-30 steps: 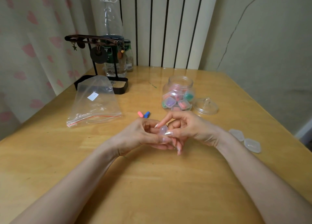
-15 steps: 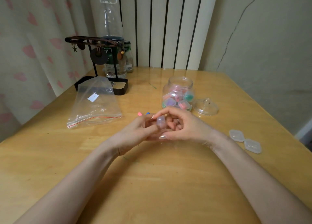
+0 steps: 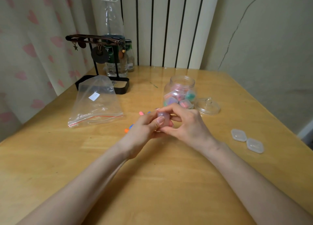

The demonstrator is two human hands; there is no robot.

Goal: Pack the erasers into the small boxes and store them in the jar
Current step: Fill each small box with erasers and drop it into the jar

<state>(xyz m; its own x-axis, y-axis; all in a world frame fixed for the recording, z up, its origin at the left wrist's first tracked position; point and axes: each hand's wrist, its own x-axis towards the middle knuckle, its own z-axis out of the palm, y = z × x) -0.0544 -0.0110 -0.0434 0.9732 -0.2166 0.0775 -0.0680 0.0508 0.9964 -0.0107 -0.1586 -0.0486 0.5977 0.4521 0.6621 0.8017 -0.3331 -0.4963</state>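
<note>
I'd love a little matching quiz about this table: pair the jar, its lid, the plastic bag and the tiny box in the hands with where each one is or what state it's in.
Things:
1. jar
2. jar lid
3. plastic bag
4. small box

Places or states:
A. pinched between the left hand and the right hand
B. lying flat on the table, on the person's left
C. open, with filled colourful boxes inside
D. resting on the table just right of the jar

Pairs: 1-C, 2-D, 3-B, 4-A.
</note>
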